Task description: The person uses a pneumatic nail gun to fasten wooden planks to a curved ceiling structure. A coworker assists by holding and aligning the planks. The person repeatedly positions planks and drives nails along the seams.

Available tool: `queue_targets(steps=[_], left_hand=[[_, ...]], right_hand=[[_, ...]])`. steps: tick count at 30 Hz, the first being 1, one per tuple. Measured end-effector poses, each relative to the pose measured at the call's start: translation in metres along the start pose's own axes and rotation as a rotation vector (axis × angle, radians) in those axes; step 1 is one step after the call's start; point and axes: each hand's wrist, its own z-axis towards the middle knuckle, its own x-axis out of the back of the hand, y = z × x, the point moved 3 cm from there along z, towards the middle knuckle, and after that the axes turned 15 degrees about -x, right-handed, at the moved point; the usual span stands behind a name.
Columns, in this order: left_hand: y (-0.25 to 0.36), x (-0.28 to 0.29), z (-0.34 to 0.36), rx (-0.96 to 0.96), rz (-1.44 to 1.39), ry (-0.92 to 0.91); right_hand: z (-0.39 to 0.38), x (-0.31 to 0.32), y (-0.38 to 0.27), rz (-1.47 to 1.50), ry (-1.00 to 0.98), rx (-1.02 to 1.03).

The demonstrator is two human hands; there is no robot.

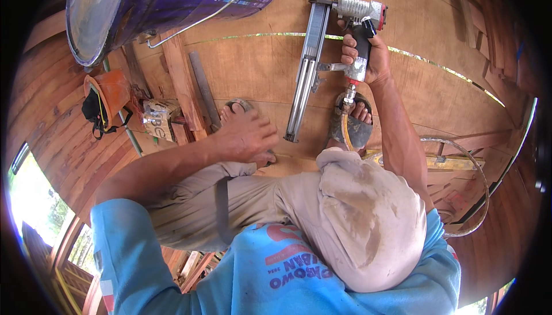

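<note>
My right hand [368,56] grips the black handle of a pneumatic nail gun [357,10], a grey and red body with a long metal magazine [307,68]. The magazine slants down beside the hand, apart from my knees. An air hose [346,125] joins the handle's lower end through a brass-coloured fitting. My left hand [247,134] hovers above my left sandalled foot, back upward and slightly blurred. Its fingers are loosely apart, with nothing visible in them. The palm is hidden.
Plywood boards [241,73] lie under me, with a bright gap between them. A large purple drum [172,4] with a wire handle stands at the upper left. Near it are an orange container [109,99], a torn carton [161,119] and timber [184,79]. The hose loops at right.
</note>
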Motion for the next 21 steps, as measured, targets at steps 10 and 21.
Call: queue_targets(steps=[10,21], left_hand=[[-0.006,-0.028,0.034,0.054,0.138,0.141],[-0.018,-0.030,0.038,0.061,0.153,0.207]], right_hand=[[0.001,-0.002,0.001,0.047,-0.032,0.009],[0.001,-0.006,0.001,0.032,-0.024,0.018]])
